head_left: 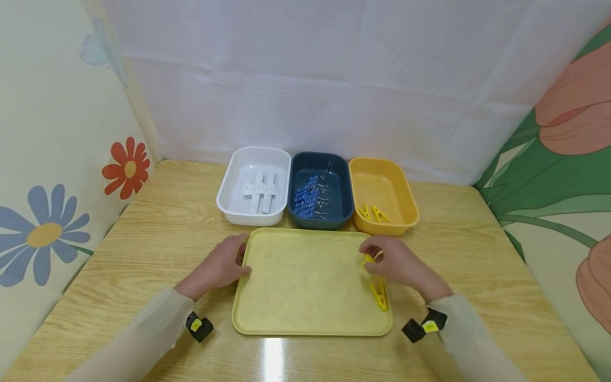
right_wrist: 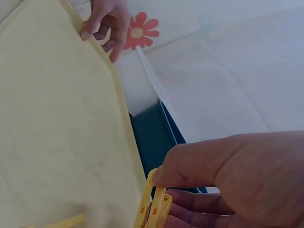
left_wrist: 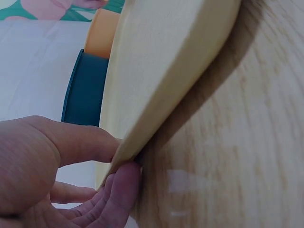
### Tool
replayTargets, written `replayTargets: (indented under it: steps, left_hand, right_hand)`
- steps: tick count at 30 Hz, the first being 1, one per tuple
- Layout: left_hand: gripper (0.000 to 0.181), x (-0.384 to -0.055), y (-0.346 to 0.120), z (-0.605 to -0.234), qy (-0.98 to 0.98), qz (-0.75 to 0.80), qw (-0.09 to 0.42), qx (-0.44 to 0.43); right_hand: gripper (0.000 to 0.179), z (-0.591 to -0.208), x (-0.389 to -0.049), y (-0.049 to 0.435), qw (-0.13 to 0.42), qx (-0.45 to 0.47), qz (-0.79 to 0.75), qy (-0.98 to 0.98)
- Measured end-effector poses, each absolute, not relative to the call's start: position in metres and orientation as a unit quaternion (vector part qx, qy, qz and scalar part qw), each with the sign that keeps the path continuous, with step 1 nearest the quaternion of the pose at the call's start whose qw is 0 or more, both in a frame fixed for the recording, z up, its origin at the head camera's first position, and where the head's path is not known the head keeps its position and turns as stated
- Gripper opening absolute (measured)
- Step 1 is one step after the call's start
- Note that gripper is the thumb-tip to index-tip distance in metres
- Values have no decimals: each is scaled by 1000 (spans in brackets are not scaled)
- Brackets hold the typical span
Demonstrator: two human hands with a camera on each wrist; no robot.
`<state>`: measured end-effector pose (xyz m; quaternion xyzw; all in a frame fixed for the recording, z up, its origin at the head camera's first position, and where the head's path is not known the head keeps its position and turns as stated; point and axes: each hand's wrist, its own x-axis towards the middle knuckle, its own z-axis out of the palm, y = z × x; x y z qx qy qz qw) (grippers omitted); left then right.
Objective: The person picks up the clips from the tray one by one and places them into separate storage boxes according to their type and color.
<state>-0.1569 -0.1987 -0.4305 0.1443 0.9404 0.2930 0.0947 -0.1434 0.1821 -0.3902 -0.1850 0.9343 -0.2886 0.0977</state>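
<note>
A yellow tray (head_left: 305, 281) lies in front of the bins. Its left rim is pinched by my left hand (head_left: 221, 263), thumb on the upper side and fingers curled beneath, as the left wrist view shows at the tray's edge (left_wrist: 161, 104). Over the tray's right side, my right hand (head_left: 398, 264) pinches a yellow clothespin (right_wrist: 153, 205) between thumb and fingers. Another yellow clothespin (head_left: 379, 298) lies on the tray just below that hand; only part of it shows in the right wrist view.
Behind the tray stand a white bin (head_left: 229, 207) with several white clips (head_left: 260, 191), a dark blue bin (head_left: 339, 175) with several blue clips (head_left: 306, 199), and an orange-yellow bin (head_left: 377, 183) holding two yellow clothespins (head_left: 377, 213). All stand on a wooden table (head_left: 167, 212).
</note>
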Motion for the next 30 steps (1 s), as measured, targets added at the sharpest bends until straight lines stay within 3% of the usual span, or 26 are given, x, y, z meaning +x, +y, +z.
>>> replayTargets:
  steps: [19, 30]
  left_hand:
    - [71, -156, -198, -429, 938, 299, 95, 147]
    - [73, -156, -198, -429, 940, 295, 92, 148]
  right_hand:
    - [24, -369, -164, 200, 18, -160, -302, 940]
    - [27, -360, -175, 207, 10, -127, -305, 944]
